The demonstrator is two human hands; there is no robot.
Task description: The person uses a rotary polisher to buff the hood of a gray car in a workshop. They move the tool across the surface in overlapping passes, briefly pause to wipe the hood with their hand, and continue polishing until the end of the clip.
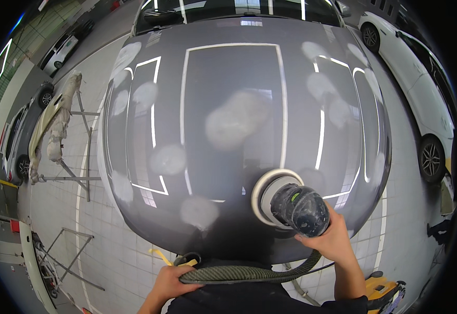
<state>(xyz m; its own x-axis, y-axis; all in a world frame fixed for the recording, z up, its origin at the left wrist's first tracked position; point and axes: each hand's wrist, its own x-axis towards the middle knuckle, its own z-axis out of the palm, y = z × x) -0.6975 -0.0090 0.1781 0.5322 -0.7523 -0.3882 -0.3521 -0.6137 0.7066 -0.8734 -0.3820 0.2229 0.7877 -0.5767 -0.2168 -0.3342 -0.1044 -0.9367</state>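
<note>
A glossy grey car hood (pixel 233 172) fills the middle of the view, marked with several dull, whitish sanded patches (pixel 236 119). My right hand (pixel 332 235) is closed round the rear of a dusty black orbital sander (pixel 304 209). The sander's round pale pad (pixel 262 196) is at the hood's front right part; whether it presses on the paint I cannot tell. Near the hood's front edge, my left hand (pixel 173 282) grips a thick, dark woven hose (pixel 239 274). That hose runs across in front of my body toward the sander. A yellow strip (pixel 160 256) shows beside my left hand.
A white car (pixel 411 78) is parked along the right. On the left, metal stands (pixel 88 141) hold a wrapped panel (pixel 61 120), with another stand (pixel 71 256) nearer. A grey car (pixel 22 141) is beyond them. A yellow-orange machine (pixel 383 293) sits at the lower right.
</note>
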